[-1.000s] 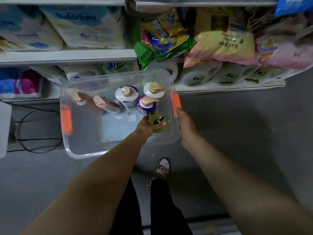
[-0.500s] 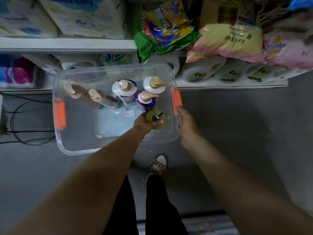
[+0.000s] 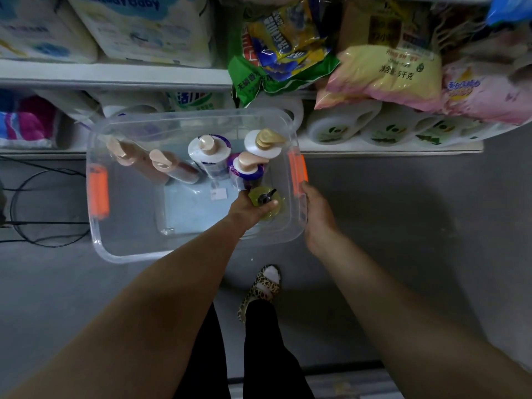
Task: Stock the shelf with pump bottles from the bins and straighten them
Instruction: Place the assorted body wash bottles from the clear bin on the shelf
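Note:
A clear plastic bin (image 3: 121, 254) with orange handles sits on the grey floor before the shelf. Inside, my left hand (image 3: 247, 208) grips a yellow-green bottle with a black pump (image 3: 266, 201) near the bin's right wall. My right hand (image 3: 316, 208) rests on the bin's right rim beside the orange handle (image 3: 298, 171); its fingers are hidden. Several more pump bottles stand in the bin: a white one (image 3: 208, 154), a purple one (image 3: 246, 168), a white one with a gold pump (image 3: 266, 142), and two brown ones (image 3: 169, 167) leaning at the left.
The low shelf (image 3: 388, 148) behind the bin holds white jugs (image 3: 339, 125). The shelf above carries snack bags (image 3: 282, 44), a rice bag (image 3: 388, 73) and diaper packs (image 3: 144, 27). Black cables (image 3: 43, 205) loop on the floor at left. My slippered foot (image 3: 263, 286) stands below the bin.
The view has tilted down a little, so the bin and shelves sit slightly lower and farther left in the frame. Both hands keep their places on the yellow-green bottle and the bin rim.

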A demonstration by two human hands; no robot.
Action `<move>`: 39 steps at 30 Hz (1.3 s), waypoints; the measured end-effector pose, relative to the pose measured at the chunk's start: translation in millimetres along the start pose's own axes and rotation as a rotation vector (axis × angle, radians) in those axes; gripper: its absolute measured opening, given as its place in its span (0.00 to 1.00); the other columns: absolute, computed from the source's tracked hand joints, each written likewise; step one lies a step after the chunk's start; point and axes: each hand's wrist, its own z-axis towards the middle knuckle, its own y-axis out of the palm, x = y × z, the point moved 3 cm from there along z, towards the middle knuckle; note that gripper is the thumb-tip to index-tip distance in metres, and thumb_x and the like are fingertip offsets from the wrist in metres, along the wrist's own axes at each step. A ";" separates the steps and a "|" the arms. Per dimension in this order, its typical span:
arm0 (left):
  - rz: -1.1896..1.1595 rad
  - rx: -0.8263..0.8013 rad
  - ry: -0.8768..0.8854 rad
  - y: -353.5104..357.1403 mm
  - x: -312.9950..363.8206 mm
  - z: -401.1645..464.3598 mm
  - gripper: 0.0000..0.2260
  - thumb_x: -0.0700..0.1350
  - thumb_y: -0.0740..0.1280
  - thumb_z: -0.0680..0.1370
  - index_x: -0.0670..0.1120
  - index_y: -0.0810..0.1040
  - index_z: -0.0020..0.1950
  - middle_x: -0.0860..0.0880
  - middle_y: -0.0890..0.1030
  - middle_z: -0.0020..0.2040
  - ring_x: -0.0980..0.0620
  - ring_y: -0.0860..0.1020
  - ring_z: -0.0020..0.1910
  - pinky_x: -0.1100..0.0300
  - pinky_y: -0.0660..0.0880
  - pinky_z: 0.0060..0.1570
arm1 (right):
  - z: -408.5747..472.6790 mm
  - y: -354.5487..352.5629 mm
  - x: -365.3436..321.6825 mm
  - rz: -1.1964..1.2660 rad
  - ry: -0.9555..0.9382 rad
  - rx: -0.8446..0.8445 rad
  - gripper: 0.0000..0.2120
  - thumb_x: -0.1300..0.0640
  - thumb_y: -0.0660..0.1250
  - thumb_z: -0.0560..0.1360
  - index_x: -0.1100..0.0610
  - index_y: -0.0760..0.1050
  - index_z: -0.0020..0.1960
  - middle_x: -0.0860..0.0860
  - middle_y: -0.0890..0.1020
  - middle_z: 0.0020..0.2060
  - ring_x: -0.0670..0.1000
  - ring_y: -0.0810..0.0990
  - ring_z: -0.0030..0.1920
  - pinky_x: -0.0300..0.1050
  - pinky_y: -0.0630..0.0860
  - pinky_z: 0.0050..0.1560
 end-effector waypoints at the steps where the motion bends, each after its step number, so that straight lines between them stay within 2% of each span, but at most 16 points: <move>1: 0.015 0.014 -0.002 -0.5 -0.2 0.7 0.31 0.58 0.77 0.71 0.47 0.74 0.68 0.47 0.80 0.61 0.47 0.77 0.58 0.55 0.73 0.58 | 0.9 0.0 0.0 0.005 0.002 0.005 0.21 0.45 0.62 0.80 0.60 0.80 0.63 0.60 0.83 0.56 0.59 0.81 0.59 0.55 0.74 0.67; 3: 0.056 0.047 0.005 -3.7 -1.0 1.7 0.28 0.61 0.77 0.69 0.49 0.77 0.63 0.50 0.80 0.55 0.50 0.76 0.53 0.58 0.70 0.52 | 1.9 0.4 0.4 0.010 -0.002 0.011 0.20 0.46 0.62 0.80 0.60 0.80 0.61 0.59 0.84 0.56 0.59 0.81 0.58 0.54 0.75 0.66; 5: 0.086 0.077 0.018 -8.0 -0.9 1.7 0.26 0.63 0.77 0.67 0.53 0.77 0.59 0.52 0.79 0.52 0.51 0.75 0.50 0.59 0.69 0.50 | 1.7 1.0 1.0 0.016 -0.010 0.008 0.17 0.46 0.63 0.80 0.58 0.82 0.56 0.57 0.85 0.50 0.58 0.83 0.54 0.52 0.76 0.61; 7: 0.088 0.095 0.025 -10.6 -0.8 1.6 0.29 0.64 0.77 0.67 0.52 0.77 0.61 0.52 0.79 0.53 0.51 0.75 0.52 0.60 0.70 0.51 | 1.7 1.0 2.0 0.007 -0.014 0.004 0.16 0.45 0.62 0.80 0.56 0.82 0.53 0.55 0.85 0.46 0.57 0.83 0.52 0.51 0.77 0.59; 10: 0.082 0.113 0.039 -10.8 -1.2 2.4 0.30 0.63 0.77 0.68 0.51 0.76 0.65 0.51 0.80 0.56 0.48 0.78 0.57 0.60 0.71 0.53 | 2.6 -0.4 3.7 -0.013 -0.014 0.007 0.17 0.44 0.62 0.79 0.55 0.82 0.53 0.55 0.85 0.47 0.58 0.83 0.54 0.52 0.76 0.61; 13: 0.093 0.098 0.046 -5.9 0.9 3.7 0.33 0.63 0.76 0.69 0.49 0.73 0.69 0.48 0.80 0.61 0.46 0.77 0.61 0.60 0.70 0.54 | 4.6 -0.6 3.5 -0.004 -0.013 0.008 0.16 0.44 0.63 0.79 0.54 0.83 0.50 0.54 0.86 0.43 0.58 0.84 0.52 0.52 0.78 0.59; 19: 0.089 0.098 0.063 2.4 4.5 5.7 0.35 0.63 0.76 0.69 0.46 0.72 0.69 0.45 0.80 0.63 0.44 0.77 0.62 0.58 0.71 0.54 | 11.8 -1.4 6.9 0.000 -0.029 0.006 0.17 0.44 0.63 0.79 0.55 0.82 0.53 0.51 0.86 0.36 0.53 0.84 0.43 0.47 0.79 0.50; 22: 0.190 0.131 0.063 -2.5 4.5 5.6 0.35 0.68 0.74 0.67 0.48 0.75 0.66 0.47 0.81 0.59 0.45 0.78 0.58 0.59 0.70 0.49 | 11.5 -0.8 7.0 -0.012 -0.032 0.005 0.20 0.44 0.63 0.79 0.57 0.82 0.59 0.54 0.85 0.42 0.55 0.84 0.45 0.50 0.79 0.55; 24: 0.280 0.173 0.066 -6.8 5.6 4.0 0.33 0.71 0.72 0.67 0.49 0.78 0.63 0.48 0.82 0.55 0.46 0.78 0.53 0.59 0.69 0.45 | 12.1 -1.1 7.6 -0.023 -0.031 0.004 0.20 0.43 0.63 0.79 0.57 0.81 0.59 0.53 0.85 0.43 0.55 0.84 0.48 0.51 0.78 0.57; 28: 0.294 0.209 0.063 -13.9 2.9 2.0 0.30 0.70 0.73 0.66 0.50 0.81 0.59 0.49 0.81 0.49 0.46 0.79 0.52 0.59 0.69 0.44 | 16.2 -2.2 7.9 -0.021 -0.040 -0.018 0.15 0.44 0.62 0.79 0.54 0.82 0.49 0.49 0.86 0.34 0.51 0.85 0.39 0.46 0.79 0.48; 32: 0.244 0.181 0.065 -19.8 2.6 -2.0 0.28 0.69 0.74 0.66 0.53 0.83 0.58 0.53 0.79 0.46 0.51 0.77 0.48 0.60 0.70 0.45 | 16.7 -3.0 7.0 -0.018 -0.053 -0.041 0.15 0.46 0.62 0.80 0.53 0.82 0.46 0.49 0.86 0.33 0.48 0.85 0.34 0.42 0.78 0.40; 35: 0.189 0.136 0.086 -27.6 3.8 -11.0 0.26 0.67 0.75 0.67 0.55 0.83 0.58 0.55 0.80 0.47 0.54 0.76 0.48 0.64 0.70 0.46 | 15.7 -2.7 6.1 -0.005 -0.057 -0.047 0.15 0.46 0.61 0.80 0.53 0.82 0.46 0.49 0.85 0.32 0.49 0.85 0.34 0.41 0.78 0.38; 39: 0.054 0.073 0.120 -44.3 5.2 -29.5 0.23 0.63 0.77 0.68 0.55 0.83 0.60 0.60 0.81 0.46 0.60 0.78 0.48 0.76 0.66 0.39 | 12.3 -2.1 7.4 -0.017 -0.063 -0.028 0.14 0.46 0.61 0.81 0.53 0.81 0.46 0.46 0.85 0.30 0.48 0.84 0.35 0.42 0.77 0.40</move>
